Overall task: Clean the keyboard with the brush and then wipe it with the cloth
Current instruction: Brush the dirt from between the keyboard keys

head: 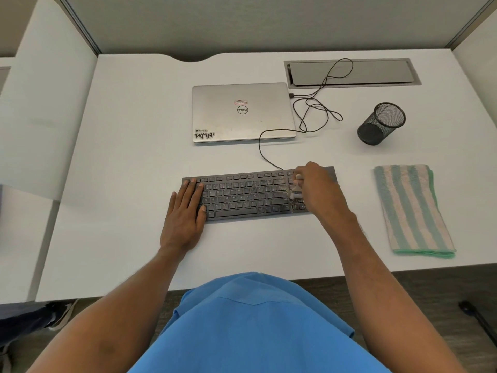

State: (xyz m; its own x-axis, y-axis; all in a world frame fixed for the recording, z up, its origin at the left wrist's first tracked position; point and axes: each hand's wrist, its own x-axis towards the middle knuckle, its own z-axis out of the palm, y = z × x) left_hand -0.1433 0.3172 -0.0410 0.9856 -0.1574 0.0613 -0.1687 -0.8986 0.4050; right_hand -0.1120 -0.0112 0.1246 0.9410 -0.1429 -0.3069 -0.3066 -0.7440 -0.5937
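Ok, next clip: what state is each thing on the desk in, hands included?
keyboard: flat on the desk, cable attached.
brush: held, bristles down on the keyboard's right end.
cloth: folded, untouched, right of the keyboard.
laptop: lid closed, cable plugged in.
mesh cup: empty.
left hand: flat, pressing the keyboard's left end.
right hand: gripping the brush.

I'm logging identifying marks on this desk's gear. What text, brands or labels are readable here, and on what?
"DELL": round logo on the closed laptop lid, seen upside down.
"WMN": sticker at the lid's near left corner.
"Devfolio": small print atop that sticker, barely legible.
Red-edged label above the logo: too small to read.
Key legends on the keyboard: too blurred to read.
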